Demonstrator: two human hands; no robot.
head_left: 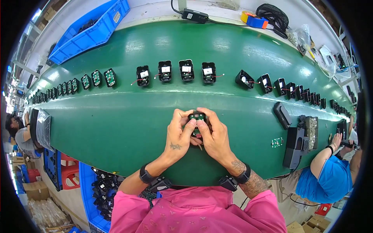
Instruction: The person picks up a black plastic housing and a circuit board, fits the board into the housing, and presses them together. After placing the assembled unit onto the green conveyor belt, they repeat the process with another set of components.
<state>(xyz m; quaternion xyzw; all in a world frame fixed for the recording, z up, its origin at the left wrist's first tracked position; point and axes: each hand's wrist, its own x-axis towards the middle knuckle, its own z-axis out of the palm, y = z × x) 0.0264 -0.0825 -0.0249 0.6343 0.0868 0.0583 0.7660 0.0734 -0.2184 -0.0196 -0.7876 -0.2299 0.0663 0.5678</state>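
Observation:
Between both my hands, over the middle of the green bench, is a small black plastic housing [204,115] with a green circuit board [197,117] in its mouth. My left hand [180,130] grips its left side, the thumb pressing on the board. On the other side my right hand [212,134] wraps round the housing, its thumb also on the board. A red part shows at the board's lower end. Beyond my hands stand several open black housings [165,72] with white blocks and thin wires inside.
Housings with green boards [110,77] line the left; more open ones [265,83] run right. A loose circuit board [277,142], black tool [282,115], grey-black device [295,147] and parts box [312,132] lie right. A blue crate [89,33] stands far left. Co-workers sit at both ends.

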